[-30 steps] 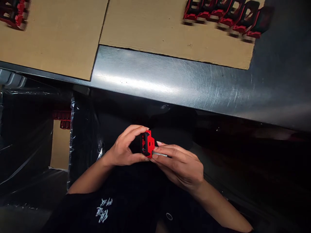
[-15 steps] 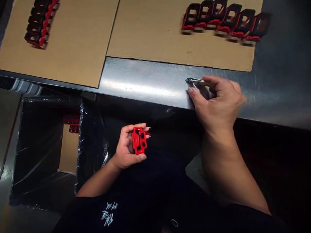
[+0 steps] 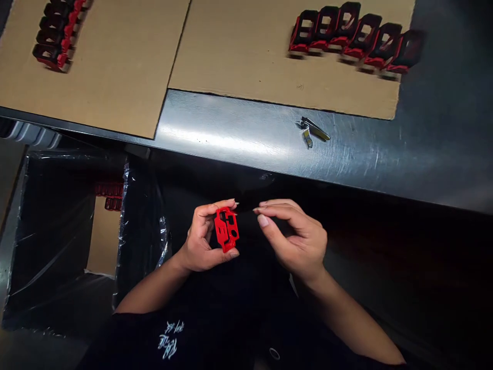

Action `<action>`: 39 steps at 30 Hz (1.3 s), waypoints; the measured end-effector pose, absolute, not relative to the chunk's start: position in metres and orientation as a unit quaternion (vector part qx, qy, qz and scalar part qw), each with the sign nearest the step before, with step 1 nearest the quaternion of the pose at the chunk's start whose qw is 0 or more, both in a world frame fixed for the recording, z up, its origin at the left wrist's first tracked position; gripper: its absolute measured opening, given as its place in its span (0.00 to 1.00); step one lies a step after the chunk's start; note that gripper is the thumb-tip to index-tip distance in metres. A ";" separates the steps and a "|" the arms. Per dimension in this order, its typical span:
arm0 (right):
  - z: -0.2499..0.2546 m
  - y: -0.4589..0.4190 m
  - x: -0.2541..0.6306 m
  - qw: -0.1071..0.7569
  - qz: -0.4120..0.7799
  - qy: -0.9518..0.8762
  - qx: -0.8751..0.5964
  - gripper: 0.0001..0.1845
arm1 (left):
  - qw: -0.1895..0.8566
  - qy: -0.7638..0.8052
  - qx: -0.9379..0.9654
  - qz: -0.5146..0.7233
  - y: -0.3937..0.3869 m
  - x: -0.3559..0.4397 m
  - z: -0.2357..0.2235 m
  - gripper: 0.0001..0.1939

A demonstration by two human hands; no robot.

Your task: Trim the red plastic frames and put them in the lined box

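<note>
left hand (image 3: 201, 238) | red plastic part (image 3: 226, 229) is gripped between thumb and fingers | right hand (image 3: 298, 237) is kept empty, loosely open, just beside part | nail clipper (image 3: 313, 131) is left on steel surface (image 3: 231, 134)

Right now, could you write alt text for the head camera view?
A person's left hand holds a small red plastic part, with the right hand close beside it, not touching. Beyond, nail clippers lie on a steel table near cardboard sheets carrying rows of red-and-black parts.
</note>
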State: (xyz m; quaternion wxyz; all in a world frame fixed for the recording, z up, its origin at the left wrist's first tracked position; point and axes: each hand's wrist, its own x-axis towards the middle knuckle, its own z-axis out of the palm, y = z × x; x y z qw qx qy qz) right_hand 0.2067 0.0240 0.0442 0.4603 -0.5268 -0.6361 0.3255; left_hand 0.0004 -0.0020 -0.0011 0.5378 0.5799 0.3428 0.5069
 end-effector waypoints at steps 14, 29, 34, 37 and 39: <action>0.060 0.020 0.191 0.247 0.603 -0.548 -0.524 0.09 | 0.325 0.298 0.745 0.501 0.004 0.003 0.001 0.45; 0.075 0.029 0.209 0.144 0.633 -0.602 -0.465 0.12 | 0.357 0.295 0.738 0.491 0.000 0.000 0.000 0.47; 0.070 0.027 0.203 0.152 0.618 -0.590 -0.497 0.14 | 0.334 0.290 0.754 0.485 0.002 -0.001 0.002 0.44; 0.069 0.026 0.200 0.157 0.610 -0.582 -0.513 0.15 | 0.322 0.281 0.765 0.482 0.003 -0.001 0.002 0.43; 0.071 0.027 0.201 0.153 0.617 -0.586 -0.503 0.14 | 0.330 0.280 0.763 0.481 0.003 -0.002 0.002 0.43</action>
